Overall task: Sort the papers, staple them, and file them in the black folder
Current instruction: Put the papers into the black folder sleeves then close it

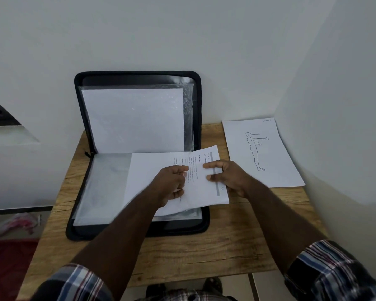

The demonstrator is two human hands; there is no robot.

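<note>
White walls are meeting in a corner behind a small wooden table (226,246), which is carrying all the work. Black folder (139,232) is lying open at table centre, its far half propped upright against the wall, its near half flat. Printed sheets (156,170) are lying partway across the near half, right edge overhanging the folder's right side, text running sideways. Left hand (172,183) is curling at the middle of the sheets, fingers bent and pinching the paper. Right hand (226,177) is gripping the right edge of the same sheets, thumb on top, fingers curled around the margin. Clear plastic sleeve (104,187) is showing on the near half, left of the sheets. Another sleeve holding a blank white page (135,118) is standing in the upright half. Separate sheet with a line drawing of a standing figure (261,153) is lying flat at far right, apart from the folder. Plaid sleeves (334,268) are showing at the near edge.
</note>
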